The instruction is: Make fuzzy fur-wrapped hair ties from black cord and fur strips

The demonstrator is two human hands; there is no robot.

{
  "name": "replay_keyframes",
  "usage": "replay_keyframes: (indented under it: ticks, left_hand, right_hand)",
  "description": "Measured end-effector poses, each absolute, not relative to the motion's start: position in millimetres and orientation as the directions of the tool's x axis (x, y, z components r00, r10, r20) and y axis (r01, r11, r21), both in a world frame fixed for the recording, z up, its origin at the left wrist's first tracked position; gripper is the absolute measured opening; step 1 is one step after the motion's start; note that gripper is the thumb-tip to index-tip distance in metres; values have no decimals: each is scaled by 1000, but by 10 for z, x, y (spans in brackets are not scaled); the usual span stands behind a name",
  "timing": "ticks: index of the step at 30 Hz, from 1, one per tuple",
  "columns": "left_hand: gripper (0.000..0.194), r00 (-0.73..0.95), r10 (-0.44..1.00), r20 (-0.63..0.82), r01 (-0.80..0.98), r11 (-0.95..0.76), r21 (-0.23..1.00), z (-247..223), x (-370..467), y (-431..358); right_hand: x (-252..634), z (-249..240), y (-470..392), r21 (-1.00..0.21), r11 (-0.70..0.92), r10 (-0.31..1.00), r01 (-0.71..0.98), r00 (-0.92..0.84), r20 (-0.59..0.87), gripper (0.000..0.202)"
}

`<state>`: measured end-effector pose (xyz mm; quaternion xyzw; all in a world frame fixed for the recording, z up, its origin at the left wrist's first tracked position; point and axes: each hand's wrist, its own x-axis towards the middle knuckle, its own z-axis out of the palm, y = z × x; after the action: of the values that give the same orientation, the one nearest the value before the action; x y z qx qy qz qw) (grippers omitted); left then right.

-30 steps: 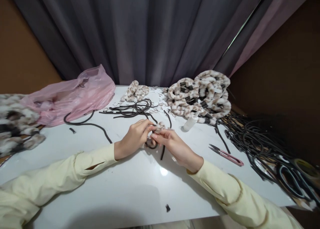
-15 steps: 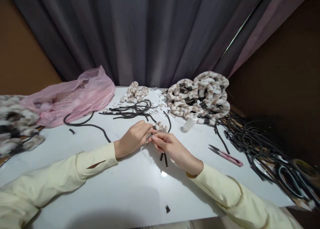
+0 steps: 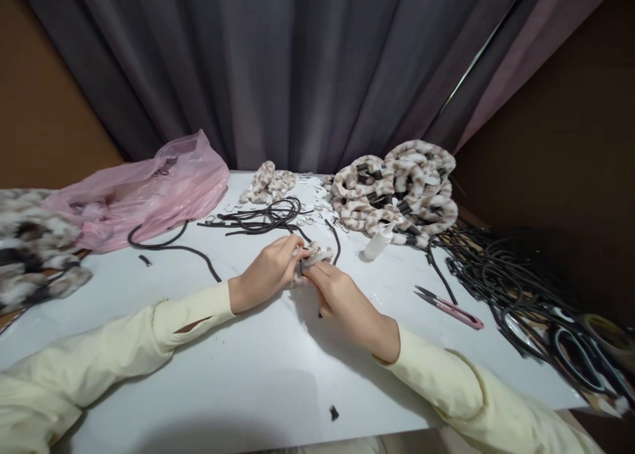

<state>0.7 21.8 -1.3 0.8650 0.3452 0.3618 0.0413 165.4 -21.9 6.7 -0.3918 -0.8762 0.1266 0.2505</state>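
Furry piece: a small white-and-brown scrap (image 3: 320,250) held up between the two hands over the middle of the tabletop (image 3: 233,388), partly covered by fingers.
Left hand: thumb and fingers closed in a pinch on the furry piece's left side (image 3: 265,272).
Right hand: palm turned down (image 3: 352,308), fingers bent together and closed on the near side of the same piece; the fingertips' exact grip is hidden.
Short cord: a curved dark length (image 3: 338,245) just right of the furry piece.
Cord bundle: tangled dark lengths (image 3: 270,216) beyond the hands.
Bottle: small, white, with a nozzle (image 3: 378,243), to the right of the hands.
Snips: pink-handled (image 3: 449,308), lying farther right, blades toward the hands.
Long cord: a bent dark line (image 3: 188,247) left of the left hand.
Black bits: one (image 3: 145,261) below the long cord, another (image 3: 334,413) near the front edge.
Furry rings: piled (image 3: 419,151) behind the bottle.
Pink bag: thin plastic (image 3: 163,189), back left.
Cord heap: a dark tangle (image 3: 516,275) along the right edge.
Curtain: grey folds (image 3: 262,70) behind everything.
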Motion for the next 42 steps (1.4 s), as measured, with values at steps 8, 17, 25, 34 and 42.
replay_keyframes:
  ticks: [8,17,25,34,42]
  left_hand:
    - [18,546,624,559,573,-765,295,-29,32,206]
    - [23,589,579,564,511,-807,294,30,32,184]
    - [19,529,643,554,442,-766,467,131,73,28]
    - [16,586,520,621,364,-854,372,133,56,-34]
    - [13,554,592,585,366,-804,468,106,59,-11]
  right_hand:
    - [1667,81,-255,-321,719,693,616,-609,386,28]
    - [1824,154,-56,-358,717,688,599,-523,504,24]
    - [1857,89,116,-486,672,740,559,-479,472,21]
    - [1789,96,121,-585,651,751,484,-521,405,22]
    - [1817,107,141,-461,646,761,609,-560,327,18]
